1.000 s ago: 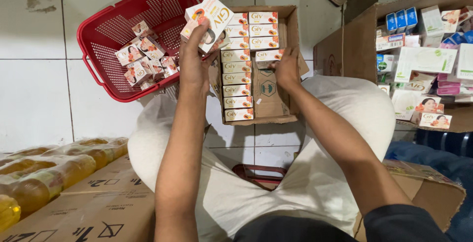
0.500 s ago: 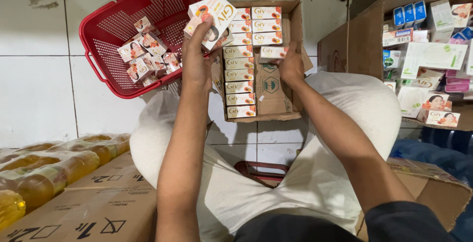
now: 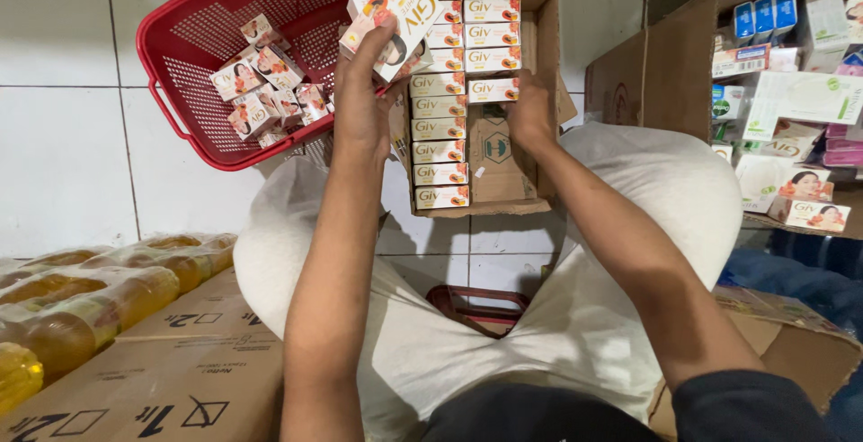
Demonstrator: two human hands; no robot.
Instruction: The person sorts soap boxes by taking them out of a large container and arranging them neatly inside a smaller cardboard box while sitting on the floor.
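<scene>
Above the lap, left hand clamped on a stack of small white-and-orange soap boxes, lifted between red basket and open cardboard carton. Right hand inside the carton, fingers closed on one boxed bar in the packed rows.

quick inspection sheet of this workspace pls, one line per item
surface: white tiled floor, person seated above it
job's things: open brown cardboard carton of small white soap boxes in rows; stack of the same boxes
clutter: red plastic basket with small boxes inside; wrapped bottles of yellow oil on a printed carton
hands: left hand holds the stack; right hand in the carton, on a box
cables: nothing seen
surroundings: carton of mixed packaged goods, right
</scene>
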